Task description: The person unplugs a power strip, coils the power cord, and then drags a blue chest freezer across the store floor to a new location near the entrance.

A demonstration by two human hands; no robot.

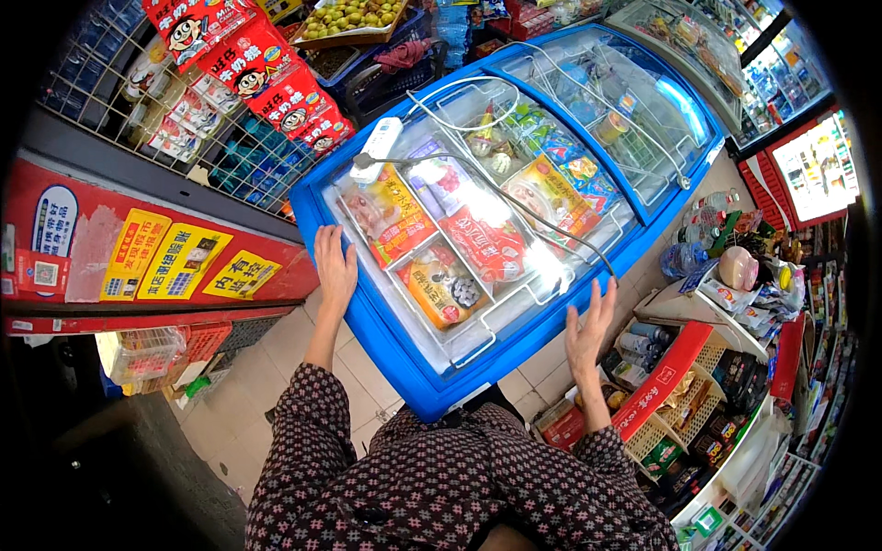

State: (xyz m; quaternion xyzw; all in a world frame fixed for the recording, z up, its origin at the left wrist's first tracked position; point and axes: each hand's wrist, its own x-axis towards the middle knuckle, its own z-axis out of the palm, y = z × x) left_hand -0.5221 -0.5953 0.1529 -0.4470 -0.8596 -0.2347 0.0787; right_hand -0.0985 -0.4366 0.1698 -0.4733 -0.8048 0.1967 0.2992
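In front of me stands a chest freezer with a thick blue frame and see-through lids. My left hand rests on the frame's left edge, fingers stretched out. At the right edge, my right hand is spread with the fingertips at the blue frame; I cannot tell whether they press on it. Neither hand holds anything. Under the near lid lie an orange bag, a red bag and other colourful packs, parted by white wire dividers. A dark cable crosses the lid from a long white device.
To the left is a red wall panel with yellow signs, beside a wire rack hung with red packets. A tray of green fruit stands beyond. Shelves with boxed goods and plastic bottles flank the right side.
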